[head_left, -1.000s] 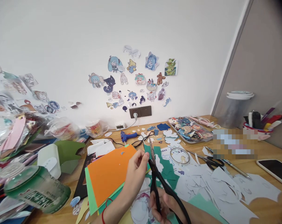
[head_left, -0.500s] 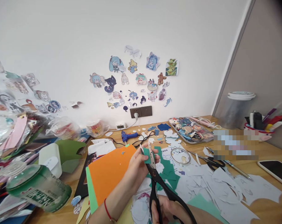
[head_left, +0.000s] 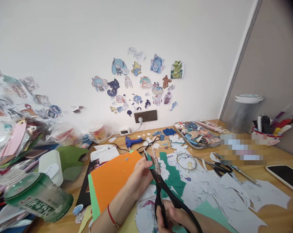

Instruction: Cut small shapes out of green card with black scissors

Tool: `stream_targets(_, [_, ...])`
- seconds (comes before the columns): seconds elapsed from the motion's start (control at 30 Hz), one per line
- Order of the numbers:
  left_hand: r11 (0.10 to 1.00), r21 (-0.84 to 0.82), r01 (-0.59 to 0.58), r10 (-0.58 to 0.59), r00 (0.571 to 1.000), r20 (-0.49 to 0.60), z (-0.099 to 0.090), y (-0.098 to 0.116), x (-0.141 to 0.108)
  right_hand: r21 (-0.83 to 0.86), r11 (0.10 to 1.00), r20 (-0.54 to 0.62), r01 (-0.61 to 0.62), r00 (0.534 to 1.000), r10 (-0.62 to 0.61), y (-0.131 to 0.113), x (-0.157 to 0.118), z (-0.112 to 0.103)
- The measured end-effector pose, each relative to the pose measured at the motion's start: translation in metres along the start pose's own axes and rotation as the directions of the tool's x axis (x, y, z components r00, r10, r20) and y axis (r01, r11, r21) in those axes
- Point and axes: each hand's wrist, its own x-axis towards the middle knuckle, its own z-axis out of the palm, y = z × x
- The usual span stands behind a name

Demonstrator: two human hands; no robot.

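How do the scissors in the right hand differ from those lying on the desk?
The held scissors are raised in the right hand; the desk scissors lie untouched. The held scissors' blades point forward; the desk scissors' blades point left. Both have black handles.

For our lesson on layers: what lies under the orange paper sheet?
A light green paper sheet shows along the left edge of the orange paper sheet; most of what's beneath is covered.
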Motion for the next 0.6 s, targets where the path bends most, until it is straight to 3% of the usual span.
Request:
stream_targets(0.3, [0.993,0.102,-0.052,0.057,0.997,-0.044,0.001,-0.003,0.002,-0.012,1.0,-0.087,0.024,0.996,-0.025,-0.003,0.005,0.001])
stream_targets(0.6, [0.936,0.303,-0.178,0.233,0.96,-0.157,0.005,-0.007,0.0,-0.074,0.992,-0.117,0.098,0.987,-0.106,-0.001,0.006,-0.003])
